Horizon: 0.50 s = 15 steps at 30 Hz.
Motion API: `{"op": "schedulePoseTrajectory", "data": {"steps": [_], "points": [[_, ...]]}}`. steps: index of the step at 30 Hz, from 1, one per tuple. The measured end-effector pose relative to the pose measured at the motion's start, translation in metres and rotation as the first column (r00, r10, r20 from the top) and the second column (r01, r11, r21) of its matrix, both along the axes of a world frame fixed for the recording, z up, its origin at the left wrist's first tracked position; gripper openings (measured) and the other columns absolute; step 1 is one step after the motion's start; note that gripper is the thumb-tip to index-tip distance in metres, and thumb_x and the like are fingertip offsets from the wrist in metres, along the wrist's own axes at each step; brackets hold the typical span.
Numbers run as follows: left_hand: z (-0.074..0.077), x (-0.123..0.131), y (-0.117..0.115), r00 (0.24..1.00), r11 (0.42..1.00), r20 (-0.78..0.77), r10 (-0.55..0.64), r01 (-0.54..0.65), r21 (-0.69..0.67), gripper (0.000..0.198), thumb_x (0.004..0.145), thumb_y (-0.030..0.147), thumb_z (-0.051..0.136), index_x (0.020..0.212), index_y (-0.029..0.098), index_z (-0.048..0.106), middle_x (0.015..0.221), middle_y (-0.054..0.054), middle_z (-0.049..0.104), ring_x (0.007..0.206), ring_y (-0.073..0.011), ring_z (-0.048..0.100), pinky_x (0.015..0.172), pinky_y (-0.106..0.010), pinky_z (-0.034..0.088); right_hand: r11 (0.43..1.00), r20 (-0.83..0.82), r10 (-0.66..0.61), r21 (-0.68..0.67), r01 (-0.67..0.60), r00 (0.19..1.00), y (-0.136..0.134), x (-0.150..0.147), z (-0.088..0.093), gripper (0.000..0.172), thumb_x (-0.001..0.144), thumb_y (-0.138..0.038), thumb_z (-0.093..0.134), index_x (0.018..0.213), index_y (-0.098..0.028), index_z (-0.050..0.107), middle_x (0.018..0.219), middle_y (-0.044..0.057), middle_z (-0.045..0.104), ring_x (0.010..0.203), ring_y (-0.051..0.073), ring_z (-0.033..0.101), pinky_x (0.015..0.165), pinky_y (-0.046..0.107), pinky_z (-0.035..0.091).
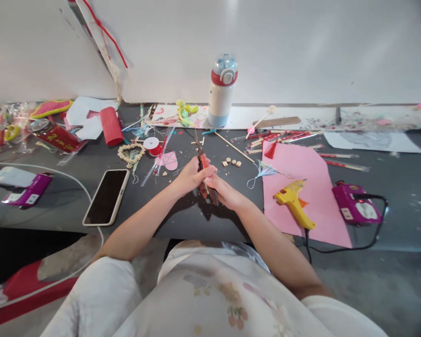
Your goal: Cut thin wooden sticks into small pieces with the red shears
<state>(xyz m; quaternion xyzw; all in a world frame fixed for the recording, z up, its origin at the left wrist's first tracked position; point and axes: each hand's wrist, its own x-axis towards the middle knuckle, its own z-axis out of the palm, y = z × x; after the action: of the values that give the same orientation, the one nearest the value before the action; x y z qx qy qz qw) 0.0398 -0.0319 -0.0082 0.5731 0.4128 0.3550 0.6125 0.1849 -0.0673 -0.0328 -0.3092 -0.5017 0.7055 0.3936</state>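
Observation:
In the head view, both hands meet over the middle of the dark table. My left hand (pixel 190 177) is closed around a tool with an orange-red handle (pixel 204 161) and a narrow metal tip pointing away from me; its exact kind is unclear. My right hand (pixel 225 191) is closed on the same tool from the other side, touching the left. Fingers hide much of it, and a dark brown part shows below them. Small pale wooden pieces (pixel 231 162) lie to the right. A beaded heart-shaped loop (pixel 131 153) and a red ribbon spool (pixel 152 146) lie to the left.
A bottle (pixel 220 96) stands at the back. Right lie a yellow glue gun (pixel 296 203) on pink paper (pixel 277 217) and a purple power strip (pixel 356 206) with a black cable. Left are a phone (pixel 107 197), a tilted red can (pixel 58 135) and a white cable (pixel 79 180).

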Motion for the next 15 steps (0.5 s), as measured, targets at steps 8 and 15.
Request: {"op": "schedulePoseTrajectory", "data": {"steps": [8,15], "points": [[-0.0057,0.0016,0.0006,0.997,0.996,-0.042,0.062,-0.059,0.061,0.061,0.070,0.068,0.068,0.097,0.019,0.046,0.091,-0.012,0.073,0.086,-0.0269,0.072,0.080,-0.042,0.054,0.995,0.029,-0.006,0.100,0.003,1.000,-0.0005,-0.0025,0.0057,0.035,0.087,-0.056,0.054,0.079,-0.022,0.054,0.076,0.003,0.053,0.090,0.022,0.054,0.078,0.035,0.046],[-0.0060,0.0008,0.0010,0.996,0.994,-0.058,0.072,-0.067,0.087,0.058,0.069,0.067,0.068,0.094,0.019,0.047,0.088,-0.011,0.072,0.084,-0.0266,0.071,0.078,-0.043,0.054,0.995,0.014,-0.004,0.098,0.002,1.000,-0.0027,-0.0028,0.0074,0.033,0.088,-0.054,0.054,0.090,-0.021,0.056,0.074,0.002,0.053,0.085,0.021,0.053,0.074,0.034,0.045]]}}
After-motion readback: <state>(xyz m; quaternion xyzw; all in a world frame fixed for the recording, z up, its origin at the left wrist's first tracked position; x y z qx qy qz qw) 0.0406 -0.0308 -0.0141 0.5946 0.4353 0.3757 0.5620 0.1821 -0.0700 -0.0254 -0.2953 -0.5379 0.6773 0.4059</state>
